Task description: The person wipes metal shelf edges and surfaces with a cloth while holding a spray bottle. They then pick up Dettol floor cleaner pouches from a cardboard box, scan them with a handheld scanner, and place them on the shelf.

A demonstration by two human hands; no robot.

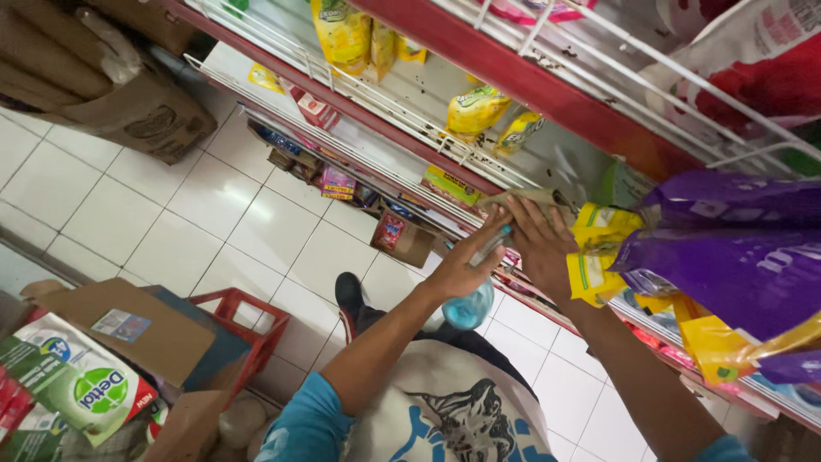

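Note:
My left hand (462, 265) is raised to the edge of a red and white wire shelf (479, 167), its fingers closed around a thin pen-like stick (490, 245). Just beside it, my right hand (540, 244) lies with fingers spread against yellow packets (599, 248) on the shelf, its fingertips touching a flat brownish card (526, 198). A pale blue translucent object (469, 308) shows below my left wrist; what holds it is hidden.
Purple bags (735, 257) hang close at the right. Higher shelves carry yellow packets (475, 111). On the tiled floor (180, 222) are a red crate (252, 329), brown cartons (128, 94) and an opened box with green packs (77, 385). My shoe (349, 295) is below.

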